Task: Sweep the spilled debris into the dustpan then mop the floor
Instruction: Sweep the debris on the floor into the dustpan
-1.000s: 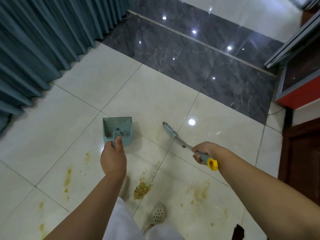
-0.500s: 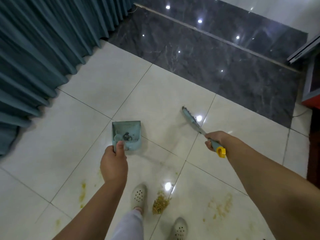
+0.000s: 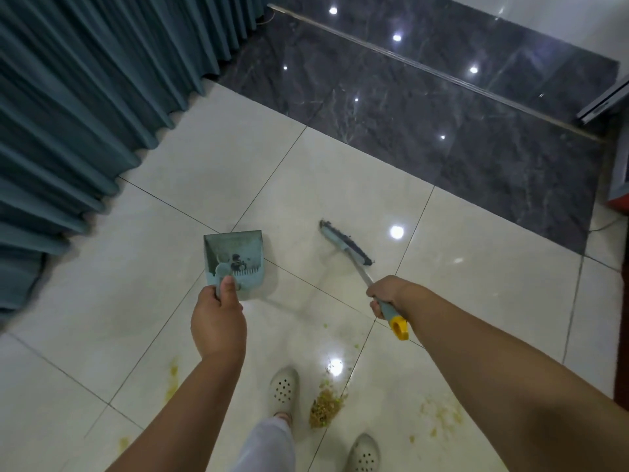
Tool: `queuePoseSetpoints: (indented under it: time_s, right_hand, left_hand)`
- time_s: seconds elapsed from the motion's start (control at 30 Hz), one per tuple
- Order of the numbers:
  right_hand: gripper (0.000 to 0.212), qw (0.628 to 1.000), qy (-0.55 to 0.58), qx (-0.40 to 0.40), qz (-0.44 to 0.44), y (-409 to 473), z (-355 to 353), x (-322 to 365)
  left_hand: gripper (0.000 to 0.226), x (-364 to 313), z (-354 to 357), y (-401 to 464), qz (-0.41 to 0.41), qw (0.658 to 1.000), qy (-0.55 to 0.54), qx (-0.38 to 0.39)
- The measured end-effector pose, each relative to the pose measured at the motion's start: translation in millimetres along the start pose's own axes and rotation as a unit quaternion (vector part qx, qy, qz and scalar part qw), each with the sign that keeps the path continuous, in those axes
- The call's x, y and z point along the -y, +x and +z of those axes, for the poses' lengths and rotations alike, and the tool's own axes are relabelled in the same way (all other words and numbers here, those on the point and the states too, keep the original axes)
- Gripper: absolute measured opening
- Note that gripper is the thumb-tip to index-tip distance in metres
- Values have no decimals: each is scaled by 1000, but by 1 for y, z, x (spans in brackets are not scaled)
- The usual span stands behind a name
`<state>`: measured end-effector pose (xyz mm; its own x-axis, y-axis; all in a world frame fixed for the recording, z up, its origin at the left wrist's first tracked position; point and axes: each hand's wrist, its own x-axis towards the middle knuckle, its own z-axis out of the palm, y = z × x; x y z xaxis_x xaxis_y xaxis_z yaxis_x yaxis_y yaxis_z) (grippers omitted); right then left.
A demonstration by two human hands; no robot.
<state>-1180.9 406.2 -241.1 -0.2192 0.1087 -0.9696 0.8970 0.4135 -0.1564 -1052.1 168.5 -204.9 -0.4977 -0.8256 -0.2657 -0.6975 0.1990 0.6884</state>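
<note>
The left hand (image 3: 218,327) grips the handle of the pale blue dustpan (image 3: 235,260), thumb on top and fingers curled round it. The dustpan's open mouth points far, away from the person, and its long axis runs near to far. Some dark bits lie inside it near the comb teeth. The right hand (image 3: 386,296) has its fingers wrapped round the grip of the broom (image 3: 347,248), just above the yellow end cap (image 3: 400,327). The broom's handle slants from the hand far and to the left; the brush head lies across, from far left to near right.

The debris pile (image 3: 325,408) is near, between the two shoes (image 3: 282,390), with yellow smears (image 3: 442,417) to its right and left. The curtain (image 3: 85,107) closes the left side. The dark marble strip (image 3: 425,107) borders the far side. Between them, pale tiles (image 3: 211,172) give open room.
</note>
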Motion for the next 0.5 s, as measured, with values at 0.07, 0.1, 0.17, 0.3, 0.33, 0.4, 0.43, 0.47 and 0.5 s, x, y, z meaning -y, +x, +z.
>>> queuePoseSetpoints:
  time_s: [0.07, 0.1, 0.17, 0.3, 0.33, 0.4, 0.43, 0.47, 0.5]
  right_hand:
    - [15, 1000, -23, 6, 1, -4, 6, -13]
    - [16, 999, -36, 9, -3, -6, 7, -22]
    - [22, 997, -71, 12, -23, -10, 9, -43]
    - [27, 988, -147, 24, -49, -23, 4, -96]
    - [26, 984, -166, 26, -50, -27, 2, -109]
    - [26, 978, -202, 28, -51, -34, -4, -134]
    - [29, 974, -219, 28, -50, -37, -8, -147]
    - [32, 971, -234, 28, -51, -40, -12, -159]
    - [33, 967, -248, 28, -51, -43, -16, -170]
  left_hand:
    - [46, 3, -4, -10, 2, 1000, 2, -14]
    - [47, 5, -6, -16, 3, 1000, 1, -20]
    - [48, 10, -10, -33, 2, 1000, -1, -31]
    - [51, 23, -17, -73, -14, 998, 5, -53]
    - [51, 27, -20, -83, -18, 998, 5, -59]
    - [50, 36, -25, -104, -30, 997, 1, -72]
    - [49, 41, -27, -115, -35, 996, -3, -77]
    - [49, 46, -29, -126, -40, 996, -8, -81]
    - [49, 52, -31, -137, -44, 995, -10, -84]
